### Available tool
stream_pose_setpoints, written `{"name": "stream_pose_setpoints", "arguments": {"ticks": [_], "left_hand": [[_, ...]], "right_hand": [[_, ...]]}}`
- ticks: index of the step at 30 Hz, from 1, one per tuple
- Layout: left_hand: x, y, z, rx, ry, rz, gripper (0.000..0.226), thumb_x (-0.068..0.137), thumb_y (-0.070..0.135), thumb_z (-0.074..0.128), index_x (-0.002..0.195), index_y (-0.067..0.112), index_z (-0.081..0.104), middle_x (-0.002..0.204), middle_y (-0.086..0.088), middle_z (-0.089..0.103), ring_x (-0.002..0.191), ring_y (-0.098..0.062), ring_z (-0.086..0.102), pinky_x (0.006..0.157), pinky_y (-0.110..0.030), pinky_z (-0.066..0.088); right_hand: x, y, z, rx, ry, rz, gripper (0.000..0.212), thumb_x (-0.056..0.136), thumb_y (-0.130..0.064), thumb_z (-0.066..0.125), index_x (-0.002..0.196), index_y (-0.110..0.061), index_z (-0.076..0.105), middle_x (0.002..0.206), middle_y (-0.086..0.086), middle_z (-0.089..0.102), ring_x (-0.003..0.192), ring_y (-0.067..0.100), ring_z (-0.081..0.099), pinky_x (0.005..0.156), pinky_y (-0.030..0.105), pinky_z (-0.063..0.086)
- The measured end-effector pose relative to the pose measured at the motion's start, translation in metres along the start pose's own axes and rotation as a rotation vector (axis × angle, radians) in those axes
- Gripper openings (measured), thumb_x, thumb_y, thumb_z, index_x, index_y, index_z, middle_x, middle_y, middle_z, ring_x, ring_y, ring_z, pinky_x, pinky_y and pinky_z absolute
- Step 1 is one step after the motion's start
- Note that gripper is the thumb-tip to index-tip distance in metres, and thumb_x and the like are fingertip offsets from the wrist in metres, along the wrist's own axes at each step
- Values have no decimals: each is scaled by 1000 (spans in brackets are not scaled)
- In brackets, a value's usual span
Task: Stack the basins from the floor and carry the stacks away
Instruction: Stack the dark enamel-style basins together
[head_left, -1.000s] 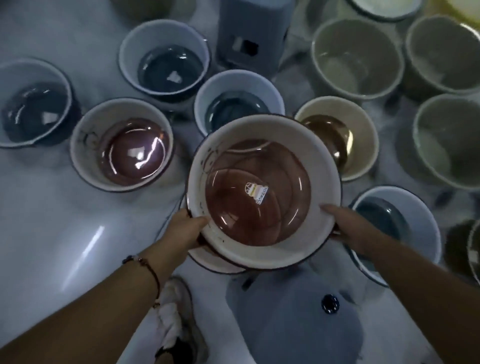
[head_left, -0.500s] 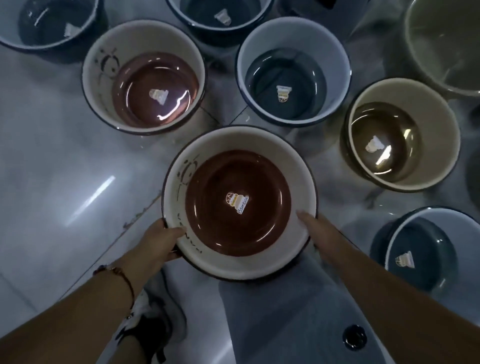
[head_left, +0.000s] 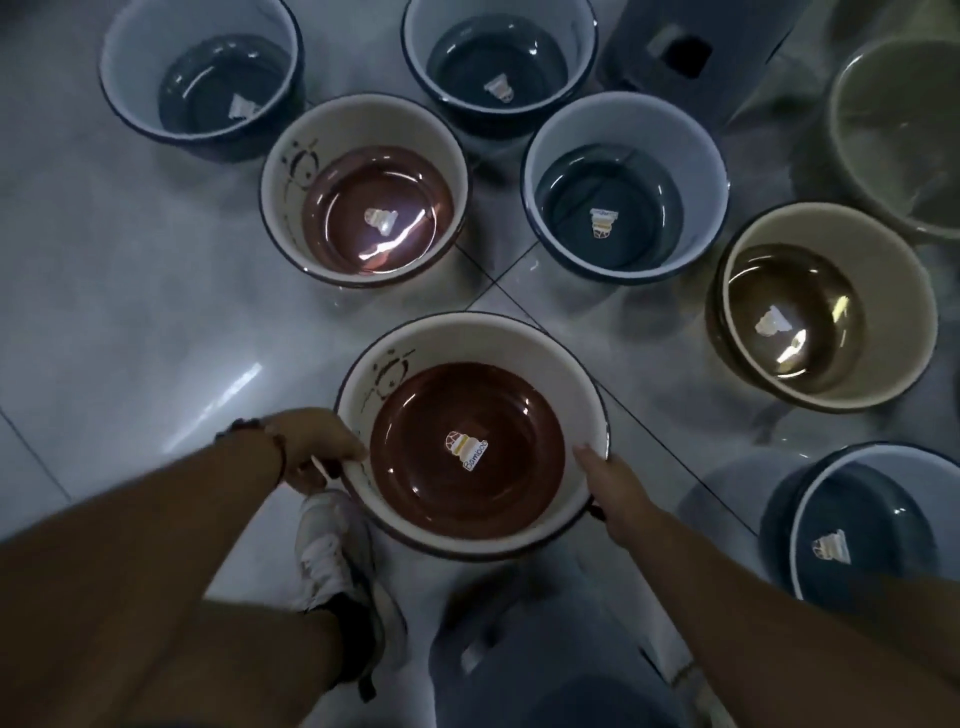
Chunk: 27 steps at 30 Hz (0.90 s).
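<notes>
from the head camera: a second ago the brown basin (head_left: 470, 434) in my hands sat high, over the others and over a second rim under it; now it is lower and nearer my feet, at 6 o'clock in the view, with bare floor tile (head_left: 130, 312) around it. i judge i am setting it down or settling it as the base of a stack, though i cannot tell if it touches the floor. my left hand (head_left: 317, 449) curls round the rim at its 9 o'clock, and my right hand (head_left: 610, 486) lies along the rim at 3 o'clock, fingers fairly straight, thumb hidden.

each basin holds only a sticker on its bottom. the second brown basin (head_left: 363, 189) stands at 11 o'clock, the light blue basin (head_left: 623, 187) at 1 o'clock, the beige basin (head_left: 821, 306) at 2 o'clock and another blue basin (head_left: 862, 525) at 4 o'clock. two more blue ones stand along 12 o'clock. my shoe (head_left: 337, 561) is just under the held basin.
</notes>
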<state>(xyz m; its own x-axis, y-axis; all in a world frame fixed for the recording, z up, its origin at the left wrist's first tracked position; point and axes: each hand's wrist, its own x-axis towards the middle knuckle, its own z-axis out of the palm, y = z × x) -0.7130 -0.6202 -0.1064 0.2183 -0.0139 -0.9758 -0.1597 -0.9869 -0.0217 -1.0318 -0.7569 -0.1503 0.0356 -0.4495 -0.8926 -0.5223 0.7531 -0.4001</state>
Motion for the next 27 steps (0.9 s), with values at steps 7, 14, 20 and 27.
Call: {"name": "stream_pose_setpoints", "arguments": {"ticks": [7, 14, 20, 27], "left_hand": [[-17, 30, -42, 374, 250, 214, 32, 93, 48, 58, 92, 17, 62, 91, -8, 70, 70, -21, 60, 61, -28, 51], [-79, 55, -39, 429, 595, 562, 44, 97, 37, 55, 131, 9, 59, 135, -9, 58, 120, -25, 54, 96, -31, 42], [-101, 46, -12, 591, 721, 712, 44, 93, 44, 52, 132, 23, 52, 133, -2, 58, 117, -25, 57, 97, -40, 47], [-107, 36, -4, 758, 708, 609, 53, 84, 48, 52, 135, 34, 49, 130, 3, 59, 111, -23, 61, 88, -40, 52]], "right_hand": [[15, -42, 12, -93, -70, -14, 44, 98, -41, 52, 132, -13, 52, 111, 8, 57, 92, 21, 48, 86, 34, 39], [22, -62, 14, -102, -48, -100, 29, 99, -41, 49, 109, -14, 57, 80, 4, 56, 71, 18, 49, 68, 30, 40], [-15, -72, 23, -251, -62, -187, 36, 92, -46, 58, 107, -13, 58, 102, 6, 63, 84, 20, 58, 78, 30, 50], [-64, -119, 20, -887, 67, -732, 50, 97, -37, 51, 142, -17, 45, 141, 12, 52, 129, 30, 49, 105, 35, 38]]}}
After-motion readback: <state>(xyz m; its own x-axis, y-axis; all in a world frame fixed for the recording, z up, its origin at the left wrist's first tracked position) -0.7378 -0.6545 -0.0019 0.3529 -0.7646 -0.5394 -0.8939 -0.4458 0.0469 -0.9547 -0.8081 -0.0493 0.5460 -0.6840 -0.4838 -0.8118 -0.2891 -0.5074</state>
